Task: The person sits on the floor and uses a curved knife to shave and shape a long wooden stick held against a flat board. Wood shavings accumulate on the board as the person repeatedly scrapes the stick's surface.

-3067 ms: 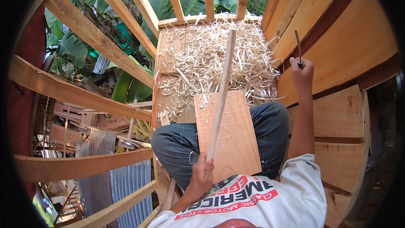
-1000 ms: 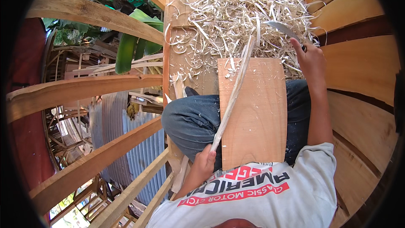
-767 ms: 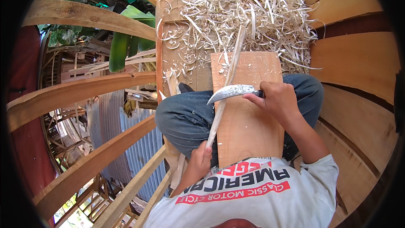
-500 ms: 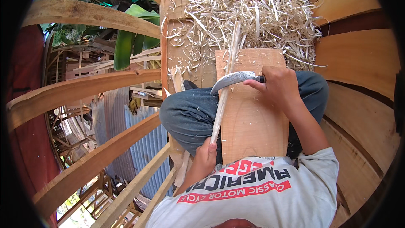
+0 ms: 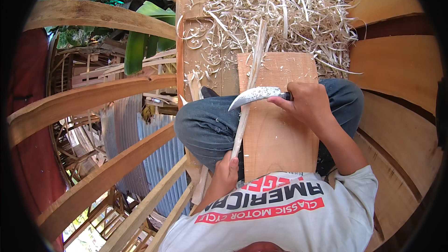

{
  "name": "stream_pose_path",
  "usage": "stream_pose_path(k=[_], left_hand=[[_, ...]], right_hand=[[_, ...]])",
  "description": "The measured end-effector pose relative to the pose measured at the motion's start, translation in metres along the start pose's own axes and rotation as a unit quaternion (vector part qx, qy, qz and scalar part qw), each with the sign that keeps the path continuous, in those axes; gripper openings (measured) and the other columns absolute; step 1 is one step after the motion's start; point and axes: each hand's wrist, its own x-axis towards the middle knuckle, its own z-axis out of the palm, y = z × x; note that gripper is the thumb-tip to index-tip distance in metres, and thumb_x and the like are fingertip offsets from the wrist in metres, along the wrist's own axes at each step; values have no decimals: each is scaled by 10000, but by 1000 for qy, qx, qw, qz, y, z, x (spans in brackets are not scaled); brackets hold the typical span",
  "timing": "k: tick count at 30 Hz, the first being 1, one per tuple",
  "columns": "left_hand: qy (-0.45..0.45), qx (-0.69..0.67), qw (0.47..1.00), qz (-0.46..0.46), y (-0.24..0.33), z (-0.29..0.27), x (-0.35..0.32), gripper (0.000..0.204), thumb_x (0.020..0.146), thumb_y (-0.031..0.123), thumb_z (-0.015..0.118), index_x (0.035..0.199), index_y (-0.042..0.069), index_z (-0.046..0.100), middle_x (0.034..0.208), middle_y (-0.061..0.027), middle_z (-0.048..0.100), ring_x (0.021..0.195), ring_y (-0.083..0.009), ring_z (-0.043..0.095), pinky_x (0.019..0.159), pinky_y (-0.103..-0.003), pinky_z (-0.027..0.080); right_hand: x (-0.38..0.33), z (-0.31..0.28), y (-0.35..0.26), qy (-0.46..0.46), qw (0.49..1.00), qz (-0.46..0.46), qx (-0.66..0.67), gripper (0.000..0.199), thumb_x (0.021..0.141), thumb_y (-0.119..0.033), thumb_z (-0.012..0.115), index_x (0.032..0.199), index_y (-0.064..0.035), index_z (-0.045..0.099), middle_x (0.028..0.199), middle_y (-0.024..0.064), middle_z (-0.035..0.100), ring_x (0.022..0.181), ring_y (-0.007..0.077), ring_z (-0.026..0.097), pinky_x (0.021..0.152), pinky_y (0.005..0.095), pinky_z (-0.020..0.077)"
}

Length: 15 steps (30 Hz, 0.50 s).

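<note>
My right hand (image 5: 305, 101) is closed around the dark handle of a curved knife (image 5: 254, 95). Its broad, speckled blade points left and lies across a long, thin wooden stick (image 5: 243, 123). My left hand (image 5: 226, 173) grips the near end of that stick beside my left thigh. The stick slants away from me, its far end reaching the wood shavings. Under it, a flat wooden board (image 5: 280, 144) rests across my lap between my bent knees. A few small chips lie on the board. Part of the knife's handle is hidden in my fingers.
A thick pile of curled wood shavings (image 5: 289, 9) covers the plank floor (image 5: 198, 42) ahead. Curved wooden slats (image 5: 93, 93) form an open railing on the left. Wide wooden planks (image 5: 396, 65) wall the right side. Corrugated metal sheets (image 5: 161, 158) show beyond the railing.
My right hand has drawn the knife slightly toward me along the stick, and the blade has tilted a little. My left hand still holds the stick in nearly the same place.
</note>
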Motion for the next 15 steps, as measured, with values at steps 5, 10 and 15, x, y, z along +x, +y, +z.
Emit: stream_pose_path(k=[5,10,15], left_hand=[[25,13,1000,12,-3,6,-1,469,999,407,342,953,-25,517,599,-177,509,551,-297,575,525,-387,408],[36,18,999,26,0,6,1,474,998,414,343,964,-23,524,592,-160,503,542,-274,564,524,-375,405],[21,-17,1000,13,-4,3,1,516,996,446,329,966,-29,529,586,-116,501,532,-221,540,516,-349,403]], right_hand=[[32,5,16,36,997,64,-3,691,782,-679,563,580,-20,602,518,135,564,480,297,596,472,372,472],[67,-9,80,115,976,174,-57,725,825,-692,500,607,-13,632,538,159,579,507,324,609,496,396,489],[41,-17,59,83,987,135,30,692,820,-672,530,622,-22,658,517,162,566,504,322,605,500,402,487]])
